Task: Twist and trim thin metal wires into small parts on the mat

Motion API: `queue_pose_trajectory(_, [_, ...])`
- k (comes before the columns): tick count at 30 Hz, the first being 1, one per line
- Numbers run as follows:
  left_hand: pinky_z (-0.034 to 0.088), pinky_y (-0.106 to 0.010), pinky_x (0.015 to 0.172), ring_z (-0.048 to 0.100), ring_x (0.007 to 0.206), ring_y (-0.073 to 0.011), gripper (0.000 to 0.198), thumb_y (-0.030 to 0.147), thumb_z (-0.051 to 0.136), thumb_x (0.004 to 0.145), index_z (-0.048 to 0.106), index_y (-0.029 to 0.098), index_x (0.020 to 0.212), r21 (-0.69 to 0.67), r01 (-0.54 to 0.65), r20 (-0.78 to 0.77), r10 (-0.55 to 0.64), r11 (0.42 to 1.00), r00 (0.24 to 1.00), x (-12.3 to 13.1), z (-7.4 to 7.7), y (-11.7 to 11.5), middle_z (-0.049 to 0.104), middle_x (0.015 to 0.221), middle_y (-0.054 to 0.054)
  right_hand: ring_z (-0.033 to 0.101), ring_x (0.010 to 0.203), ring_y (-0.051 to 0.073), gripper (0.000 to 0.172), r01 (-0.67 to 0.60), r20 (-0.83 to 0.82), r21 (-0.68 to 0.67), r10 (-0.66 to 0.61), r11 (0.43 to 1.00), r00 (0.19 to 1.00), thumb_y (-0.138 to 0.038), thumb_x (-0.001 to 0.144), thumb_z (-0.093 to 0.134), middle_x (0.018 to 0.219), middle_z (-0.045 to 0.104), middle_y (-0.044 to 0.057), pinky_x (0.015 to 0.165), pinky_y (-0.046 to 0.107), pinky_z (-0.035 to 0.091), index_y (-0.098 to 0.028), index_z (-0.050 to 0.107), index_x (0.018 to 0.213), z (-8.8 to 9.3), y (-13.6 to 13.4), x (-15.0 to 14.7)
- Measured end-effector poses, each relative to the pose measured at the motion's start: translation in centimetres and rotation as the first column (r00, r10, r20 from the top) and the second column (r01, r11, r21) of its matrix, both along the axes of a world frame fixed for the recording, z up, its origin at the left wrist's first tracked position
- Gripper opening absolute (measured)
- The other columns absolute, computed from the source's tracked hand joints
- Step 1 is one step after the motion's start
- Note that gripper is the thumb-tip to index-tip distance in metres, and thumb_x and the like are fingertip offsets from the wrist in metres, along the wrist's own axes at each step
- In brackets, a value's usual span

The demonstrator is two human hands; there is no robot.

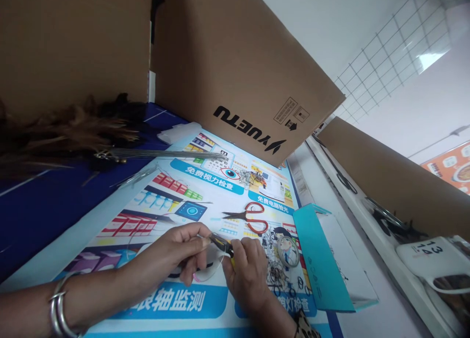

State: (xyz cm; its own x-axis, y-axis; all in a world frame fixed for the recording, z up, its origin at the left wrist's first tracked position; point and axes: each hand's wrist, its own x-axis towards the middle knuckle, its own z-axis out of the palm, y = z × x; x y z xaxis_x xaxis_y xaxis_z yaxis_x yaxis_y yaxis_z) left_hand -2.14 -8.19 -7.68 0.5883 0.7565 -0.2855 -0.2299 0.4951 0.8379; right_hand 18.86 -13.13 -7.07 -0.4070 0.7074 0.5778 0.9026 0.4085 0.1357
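My right hand (249, 269) is wrapped round a small pair of pliers (222, 244) with dark jaws and a bit of yellow on the handle. The jaws point left, toward my left hand (191, 250). Its thumb and forefinger are pinched together at the jaw tips, and whatever they hold is too small to make out. A thin pale strand curves below the pliers between both hands. Beyond my hands lie scissors (255, 218) with red-orange handles and dark blades pointing left. To the right of my right hand is a loose pile of small metal pieces (275, 272).
A clear round ring (288, 251) lies by the pile, beside an open teal box (323, 259). Thin wires (165, 153) and brown feathers (73, 127) lie at left. A large cardboard box (235, 69) stands behind the printed sheet (209, 211). More metal bits (253, 176) lie farther back.
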Motion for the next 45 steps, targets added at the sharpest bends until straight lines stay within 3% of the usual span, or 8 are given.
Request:
queue_pose_trajectory(6, [0.037, -0.021, 0.044, 0.058, 0.04, -0.0109, 0.026, 0.046, 0.067, 0.086, 0.061, 0.021, 0.089, 0.039, 0.026, -0.092, -0.022, 0.999, 0.996, -0.2, 0.3, 0.5, 0.069, 0.057, 0.003, 0.055, 0.083, 0.025, 0.035, 0.009, -0.001, -0.002, -0.009, 1.0, 1.0, -0.042, 0.107, 0.039, 0.092, 0.061, 0.011, 0.071, 0.039, 0.049, -0.014, 0.06, 0.111, 0.0, -0.1, 0.1])
queue_pose_trajectory(12, [0.041, -0.021, 0.051, 0.053, 0.045, -0.0085, 0.03, 0.05, 0.065, 0.092, 0.062, 0.021, 0.089, 0.058, -0.02, -0.002, 0.02, 0.998, 1.0, -0.6, 1.7, 0.2, 0.065, 0.06, 0.005, 0.056, 0.087, 0.027, 0.035, 0.015, -0.02, -0.021, -0.015, 1.0, 1.0, -0.043, 0.106, 0.04, 0.096, 0.06, 0.012, 0.073, 0.042, 0.05, -0.015, 0.058, 0.114, 0.0, -0.1, 0.4])
queue_pose_trajectory(25, [0.038, -0.02, 0.051, 0.054, 0.048, -0.0076, 0.03, 0.047, 0.066, 0.093, 0.058, 0.019, 0.085, 0.01, 0.002, 0.061, -0.003, 1.0, 0.998, -0.6, 0.6, 0.8, 0.066, 0.064, 0.004, 0.057, 0.093, 0.027, 0.029, -0.042, -0.167, -0.112, 0.022, 0.993, 0.986, -0.039, 0.105, 0.044, 0.104, 0.061, 0.013, 0.077, 0.042, 0.054, -0.016, 0.055, 0.12, 0.1, -0.2, 0.3])
queue_pose_trajectory(37, [0.037, -0.02, 0.044, 0.056, 0.041, -0.0102, 0.03, 0.051, 0.064, 0.09, 0.059, 0.021, 0.087, 0.061, 0.078, -0.033, -0.076, 0.995, 0.997, -0.2, -0.7, 1.0, 0.068, 0.057, 0.003, 0.056, 0.091, 0.028, 0.034, -0.025, -0.062, -0.055, 0.022, 0.998, 0.998, -0.041, 0.106, 0.039, 0.1, 0.061, 0.013, 0.075, 0.043, 0.052, -0.014, 0.057, 0.117, 0.2, 0.0, 0.1])
queue_pose_trajectory(45, [0.032, -0.019, 0.042, 0.052, 0.036, -0.0083, 0.031, 0.05, 0.064, 0.089, 0.057, 0.021, 0.081, 0.066, 0.104, -0.049, -0.101, 0.992, 0.994, -0.6, -0.3, 1.0, 0.066, 0.053, 0.004, 0.056, 0.085, 0.025, 0.03, -0.059, -0.021, -0.086, 0.057, 0.995, 0.998, -0.039, 0.106, 0.043, 0.096, 0.063, 0.011, 0.073, 0.039, 0.051, -0.014, 0.059, 0.114, 0.4, 0.2, 0.6])
